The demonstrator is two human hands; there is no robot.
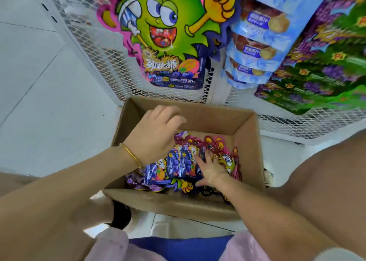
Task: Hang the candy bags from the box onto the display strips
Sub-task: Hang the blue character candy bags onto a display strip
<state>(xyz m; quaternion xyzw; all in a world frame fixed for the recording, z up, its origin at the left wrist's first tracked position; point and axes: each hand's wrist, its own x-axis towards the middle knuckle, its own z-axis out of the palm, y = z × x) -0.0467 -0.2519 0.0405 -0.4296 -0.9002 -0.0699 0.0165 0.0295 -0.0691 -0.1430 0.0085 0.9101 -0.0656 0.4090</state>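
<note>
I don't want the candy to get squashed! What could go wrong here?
1. The right hand lies spread on the candy bags in the box; pressing hard might crush the candy.
2. The bags lie jumbled and overlapping, so pulling one may snag or drag others out.
3. The green monster bag hangs on the mesh right behind the box; rising hands could knock it.

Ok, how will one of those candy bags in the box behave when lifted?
Probably floppy: the bags lie crumpled and overlapping in the box. Likely slippery, given their glossy film. Probably light: the hung bag sits flat against the mesh.
</note>
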